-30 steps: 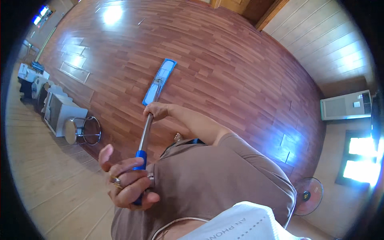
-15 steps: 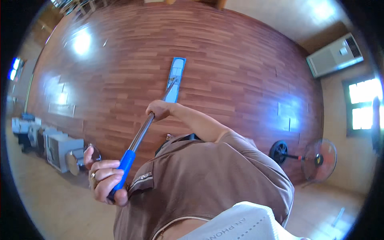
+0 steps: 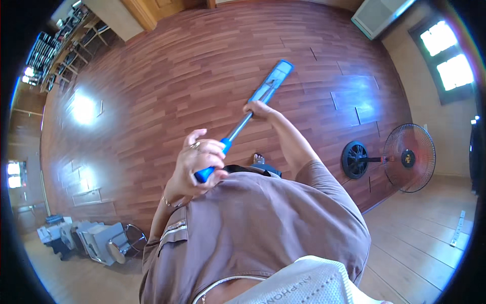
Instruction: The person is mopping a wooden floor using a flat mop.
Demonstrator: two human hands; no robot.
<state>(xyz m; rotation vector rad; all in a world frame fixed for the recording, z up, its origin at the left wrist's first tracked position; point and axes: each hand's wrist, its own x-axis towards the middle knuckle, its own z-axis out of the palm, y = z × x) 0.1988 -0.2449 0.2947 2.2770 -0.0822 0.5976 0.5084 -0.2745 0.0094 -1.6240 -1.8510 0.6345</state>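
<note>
A flat mop (image 3: 238,124) slants across the view, its metal pole running from my body out to the floor. My left hand (image 3: 198,159) wraps round the blue grip at the pole's upper end, with the index finger lifted off it. Lower on the pole, my right hand (image 3: 259,109) is closed round the metal tube. The long light-blue mop head (image 3: 280,73) lies on the brown wood-look floor (image 3: 192,76), beyond my right hand. One foot (image 3: 258,158) in a sandal shows below the pole.
At right stands a fan (image 3: 409,158) with a round black base (image 3: 354,160). White and grey boxy machines (image 3: 98,242) and a round stool (image 3: 119,249) are at lower left. Desks (image 3: 76,48) line the far left, a wooden door (image 3: 164,10) the back. A white unit (image 3: 380,16) stands far right.
Both hands and the mop have shifted right, and the mop head now points toward the far right. My left hand has come up and inward. The room has turned in view.
</note>
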